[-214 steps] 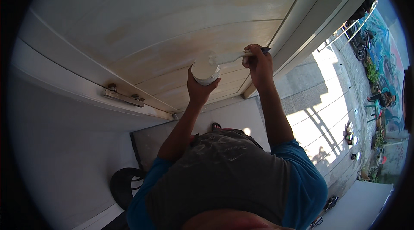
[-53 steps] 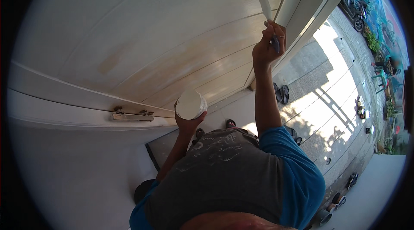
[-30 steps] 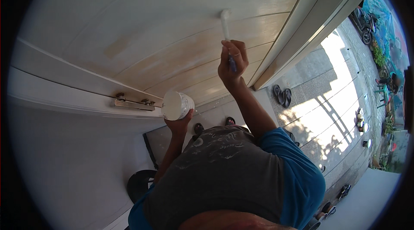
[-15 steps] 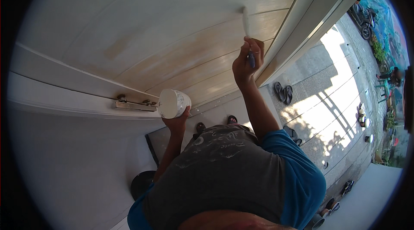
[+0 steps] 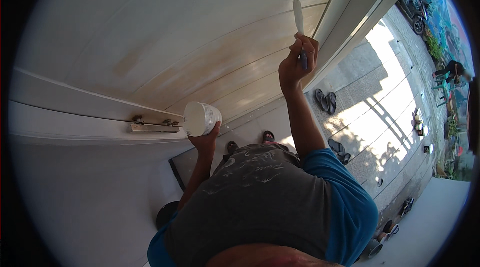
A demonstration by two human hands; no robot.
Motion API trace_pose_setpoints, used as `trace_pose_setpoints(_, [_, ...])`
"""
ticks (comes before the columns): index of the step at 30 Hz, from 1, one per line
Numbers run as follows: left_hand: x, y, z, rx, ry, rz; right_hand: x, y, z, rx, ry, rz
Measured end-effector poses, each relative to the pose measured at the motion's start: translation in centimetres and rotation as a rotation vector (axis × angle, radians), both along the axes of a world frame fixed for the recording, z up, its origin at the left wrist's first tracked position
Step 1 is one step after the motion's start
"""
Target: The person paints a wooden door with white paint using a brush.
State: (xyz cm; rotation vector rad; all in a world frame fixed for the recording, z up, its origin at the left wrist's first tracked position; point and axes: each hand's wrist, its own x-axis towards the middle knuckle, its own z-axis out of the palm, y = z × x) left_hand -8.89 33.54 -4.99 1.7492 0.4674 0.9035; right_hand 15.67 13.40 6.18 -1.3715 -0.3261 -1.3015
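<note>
My right hand [image 5: 299, 62] is closed round the dark handle of a paintbrush [image 5: 298, 16] whose upper part is coated white. The brush points up in front of a panelled door [image 5: 200, 42]; whether its tip touches the surface I cannot tell. White covers the upper door, while brownish patches show through lower down. In my left hand [image 5: 206, 139], a white tub [image 5: 201, 118] with a grey pattern is held from beneath and the side, its pale round face turned toward me. What lies inside is hard to make out.
A metal latch [image 5: 154, 127] sits on the door's edge, left of the tub. On the tiled floor to the right lie pairs of dark sandals [image 5: 325, 102]. Farther right, a person [image 5: 452, 71] is by a green chair, and a motorbike [image 5: 417, 14] stands beyond.
My right hand and the brush have moved up and to the right. My left hand keeps the tub in nearly the same place. The view has shifted slightly.
</note>
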Motion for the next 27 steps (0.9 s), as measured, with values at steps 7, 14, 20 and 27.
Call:
trace_pose_setpoints(7, [0.6, -0.2, 0.6, -0.027, -0.001, -0.004, -7.0, 7.9, 0.7, -0.324, -0.071, 0.572])
trace_pose_setpoints(14, [1.1, -0.1, -0.3, 0.057, 0.008, 0.007, -3.0, 3.3, 0.3, -0.2, 0.037, 0.574])
trace_pose_setpoints(20, [0.7, -0.7, -0.3, 0.032, 0.022, -0.05, 0.7, -1.3, -0.6, -0.051, 0.109, 0.056])
trace_pose_setpoints(27, [0.9, -1.6, 0.7, -0.034, 0.023, -0.028, -7.9, 6.0, -1.6, -0.292, 0.009, 0.755])
